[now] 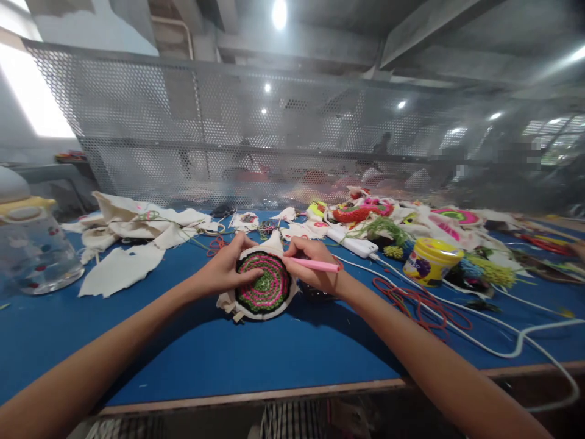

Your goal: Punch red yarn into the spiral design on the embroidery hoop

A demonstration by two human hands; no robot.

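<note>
Head view | left hand (228, 268) grips round tufted patch (264, 285) | right hand (315, 268) pinches pink pen (311, 264) at patch edge | blue counter (205, 347).

A yellow tub (431, 261) sits on the blue desk (183, 360), white cable (503, 347) looping beside red cord (411, 302); cream cloth scraps (137, 235) lie left, near a clear jar (34, 256)
</note>
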